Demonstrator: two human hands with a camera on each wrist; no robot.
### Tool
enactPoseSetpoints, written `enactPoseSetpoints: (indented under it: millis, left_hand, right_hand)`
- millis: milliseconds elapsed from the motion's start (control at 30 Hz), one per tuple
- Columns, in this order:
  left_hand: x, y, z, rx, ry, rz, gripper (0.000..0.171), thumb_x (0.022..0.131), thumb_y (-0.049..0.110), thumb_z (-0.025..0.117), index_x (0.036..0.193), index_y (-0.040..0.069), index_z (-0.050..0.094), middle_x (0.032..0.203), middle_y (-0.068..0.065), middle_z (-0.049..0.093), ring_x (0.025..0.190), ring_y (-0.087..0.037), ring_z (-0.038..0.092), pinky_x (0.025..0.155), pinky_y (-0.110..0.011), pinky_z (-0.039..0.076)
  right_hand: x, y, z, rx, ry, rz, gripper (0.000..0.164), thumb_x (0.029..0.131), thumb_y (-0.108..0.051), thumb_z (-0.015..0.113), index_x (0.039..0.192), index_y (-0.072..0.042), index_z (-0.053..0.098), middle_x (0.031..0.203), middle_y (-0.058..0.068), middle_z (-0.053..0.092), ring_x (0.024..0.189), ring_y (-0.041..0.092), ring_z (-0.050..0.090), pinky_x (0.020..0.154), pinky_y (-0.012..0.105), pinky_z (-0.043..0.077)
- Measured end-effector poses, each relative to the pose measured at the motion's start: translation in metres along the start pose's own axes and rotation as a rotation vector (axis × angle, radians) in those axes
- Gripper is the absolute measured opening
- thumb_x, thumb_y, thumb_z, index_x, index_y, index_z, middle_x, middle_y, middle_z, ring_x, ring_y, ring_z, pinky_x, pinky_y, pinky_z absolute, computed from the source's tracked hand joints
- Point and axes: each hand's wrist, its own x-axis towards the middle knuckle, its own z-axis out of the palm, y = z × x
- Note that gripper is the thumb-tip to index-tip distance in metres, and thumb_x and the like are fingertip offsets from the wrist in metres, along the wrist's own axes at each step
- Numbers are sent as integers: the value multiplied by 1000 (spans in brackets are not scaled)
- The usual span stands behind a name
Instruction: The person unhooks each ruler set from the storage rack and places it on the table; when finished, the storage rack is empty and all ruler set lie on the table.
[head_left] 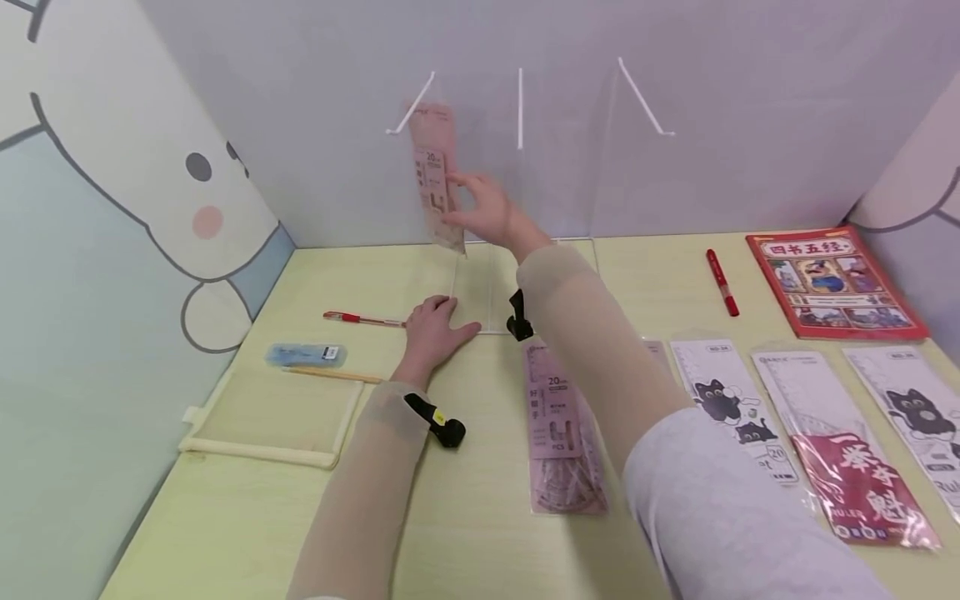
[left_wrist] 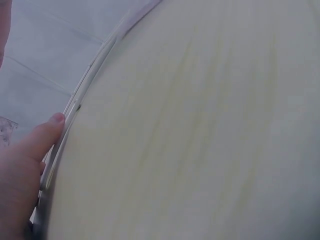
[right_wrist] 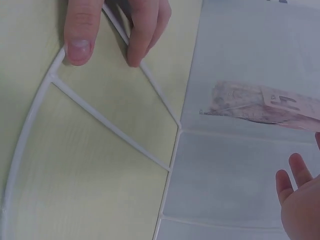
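Note:
A pink ruler-set packet [head_left: 431,179] stands upright, slightly tilted, at the left hook [head_left: 412,102] of a white wire rack, its top overlapping the hook. My right hand [head_left: 487,208] is at the packet's right edge, thumb and forefinger spread apart at it. In the right wrist view, that hand's other fingers [right_wrist: 295,182] extend below the packet [right_wrist: 265,105]. My left hand [head_left: 433,333] rests on the rack's wire base [head_left: 491,283] on the table. Seen from the left wrist, its thumb [left_wrist: 47,132] lies against the wire.
Another pink ruler packet [head_left: 555,417] lies under my right forearm. Several ruler packets [head_left: 738,408] are to its right. A red marker [head_left: 722,283] and a book [head_left: 836,283] lie at the back right. On the left are a red pen [head_left: 360,318], blue packet [head_left: 306,355], pencil [head_left: 330,375] and mesh pouch [head_left: 270,417].

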Motion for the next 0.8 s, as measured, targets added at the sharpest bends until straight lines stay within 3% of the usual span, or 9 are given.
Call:
enactPoseSetpoints:
  millis: [333, 600, 800]
  left_hand:
    - [3, -5, -1, 5, -8, 16, 74, 85, 53, 59, 139, 5, 45, 141, -15, 39, 126, -39, 34, 102, -56, 23]
    - [6, -12, 2, 7, 12, 26, 74, 85, 53, 59, 139, 6, 45, 140, -14, 40, 126, -38, 34, 101, -56, 23]
    - [6, -14, 3, 8, 5, 13, 74, 85, 54, 58, 140, 6, 44, 142, -13, 38, 127, -37, 33, 101, -57, 22]
  right_hand:
    - [-21, -5, -1, 92, 44, -66, 65, 91, -31, 61, 147, -19, 31, 145, 5, 30, 127, 23, 36, 101, 32, 35]
    - [-33, -7, 1, 239, 60, -108, 61, 90, -25, 62, 144, -16, 34, 138, 4, 33, 108, 17, 54, 87, 29, 48]
    - [-38, -7, 5, 290, 126, -39, 60, 88, -27, 65, 141, -21, 37, 137, -1, 34, 99, 15, 55, 81, 32, 50]
